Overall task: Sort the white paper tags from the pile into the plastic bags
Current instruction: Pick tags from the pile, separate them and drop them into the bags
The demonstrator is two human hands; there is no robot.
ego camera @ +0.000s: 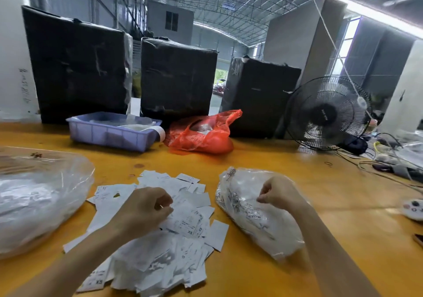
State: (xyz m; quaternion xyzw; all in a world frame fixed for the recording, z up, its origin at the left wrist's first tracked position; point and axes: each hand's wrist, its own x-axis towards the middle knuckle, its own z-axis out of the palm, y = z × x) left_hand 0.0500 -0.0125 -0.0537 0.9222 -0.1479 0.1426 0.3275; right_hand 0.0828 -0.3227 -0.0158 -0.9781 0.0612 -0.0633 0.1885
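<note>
White tags partly hidden under left hand.

Big warehouse hall with a metal truss roof, grey corrugated walls, and daylight through tall windows on the right plus an open doorway far back. Orange table in front; along its far edge three black-wrapped cartons, a lavender plastic bin, a red plastic bag and a black fan. Cables clutter the table's right end, and a white string hangs down by the fan.
</note>
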